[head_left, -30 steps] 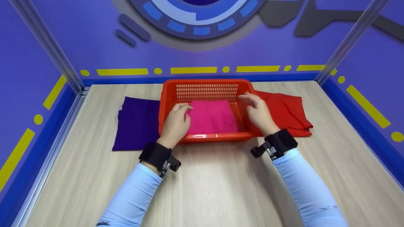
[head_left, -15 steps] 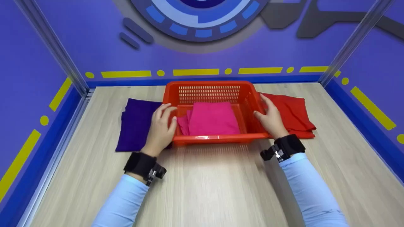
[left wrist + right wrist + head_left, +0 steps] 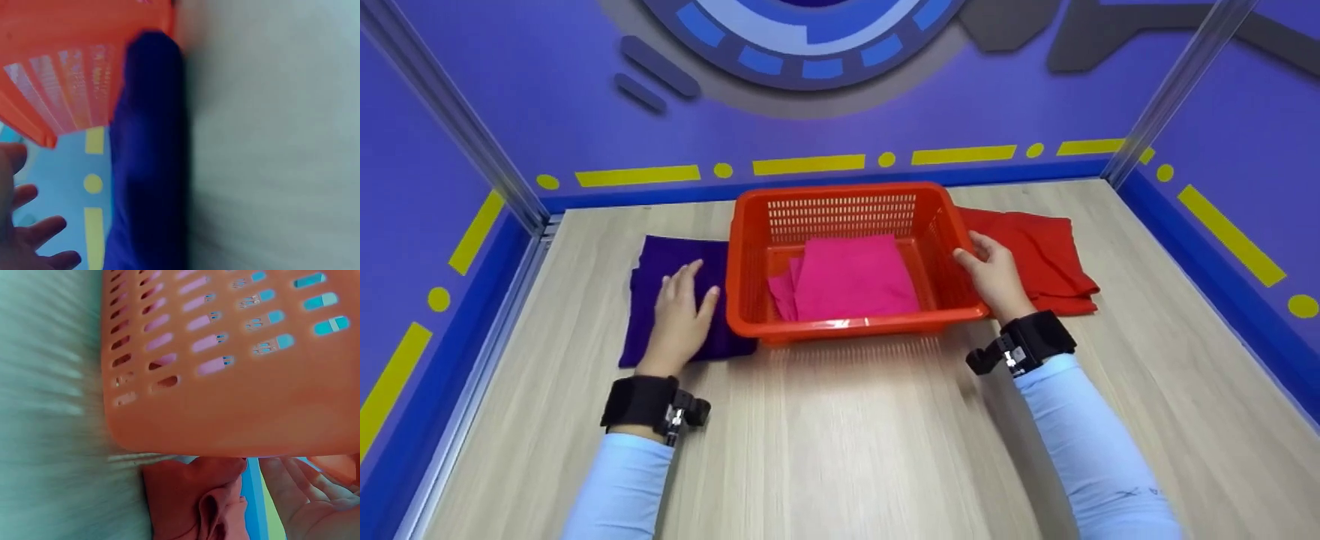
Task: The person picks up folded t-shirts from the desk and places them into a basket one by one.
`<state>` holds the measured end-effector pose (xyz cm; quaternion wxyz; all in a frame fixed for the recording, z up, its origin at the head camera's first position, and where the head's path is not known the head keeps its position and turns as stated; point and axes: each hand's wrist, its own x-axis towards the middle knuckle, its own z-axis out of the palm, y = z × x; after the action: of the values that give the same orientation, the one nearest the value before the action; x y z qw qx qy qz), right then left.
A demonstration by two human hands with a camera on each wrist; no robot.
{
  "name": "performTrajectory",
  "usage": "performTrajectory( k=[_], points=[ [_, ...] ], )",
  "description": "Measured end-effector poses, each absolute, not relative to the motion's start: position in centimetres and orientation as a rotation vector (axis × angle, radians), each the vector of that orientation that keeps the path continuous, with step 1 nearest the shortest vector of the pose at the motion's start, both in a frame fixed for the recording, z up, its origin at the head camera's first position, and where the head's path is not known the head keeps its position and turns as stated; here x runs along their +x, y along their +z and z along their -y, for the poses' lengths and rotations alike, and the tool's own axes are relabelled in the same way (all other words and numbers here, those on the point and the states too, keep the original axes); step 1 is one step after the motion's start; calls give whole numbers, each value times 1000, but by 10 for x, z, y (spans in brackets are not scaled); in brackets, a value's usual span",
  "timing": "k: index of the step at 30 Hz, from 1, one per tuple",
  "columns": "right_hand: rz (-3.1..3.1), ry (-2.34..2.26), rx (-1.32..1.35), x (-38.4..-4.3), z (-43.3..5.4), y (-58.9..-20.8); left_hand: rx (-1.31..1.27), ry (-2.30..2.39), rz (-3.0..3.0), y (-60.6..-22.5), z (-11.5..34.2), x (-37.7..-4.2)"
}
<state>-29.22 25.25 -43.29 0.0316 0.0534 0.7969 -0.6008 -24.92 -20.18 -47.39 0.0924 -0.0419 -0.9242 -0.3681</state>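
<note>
A red plastic basket (image 3: 840, 325) with slotted walls stands mid-table, holding a folded pink cloth (image 3: 855, 277). My right hand (image 3: 997, 279) grips its right rim, thumb on top and fingers on the outer side; in the right wrist view that hand (image 3: 312, 506) shows beneath the rim. Over the folded purple cloth (image 3: 642, 304), left of the basket, is my left hand (image 3: 679, 319), its fingers spread and nothing held. The left wrist view shows those fingers (image 3: 48, 229) apart from the basket (image 3: 62, 34). Whether they touch the cloth I cannot tell.
A folded red cloth (image 3: 1042, 255) lies to the right, partly behind the basket's side. Blue-purple printed panels (image 3: 547, 97) with metal posts (image 3: 1177, 82) enclose the back and sides of the wooden table (image 3: 825, 450).
My left hand has moved left from the pink cloth, out of the basket and over the purple cloth. My right hand has come from inside the basket to its right rim.
</note>
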Motion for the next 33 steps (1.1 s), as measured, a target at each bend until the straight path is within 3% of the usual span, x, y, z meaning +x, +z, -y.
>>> performTrajectory(
  k=[9,23,33],
  points=[
    [-2407,-1902,154,-293,-249,-432,-91,-909,3218,-479,212,-242],
    [-2392,-1903,141,-291,-250,-434,-74,-920,3389,-461,207,-235],
    [-2368,-1939,146,-293,-250,-437,-261,-764,3389,-459,208,-209]
  ],
)
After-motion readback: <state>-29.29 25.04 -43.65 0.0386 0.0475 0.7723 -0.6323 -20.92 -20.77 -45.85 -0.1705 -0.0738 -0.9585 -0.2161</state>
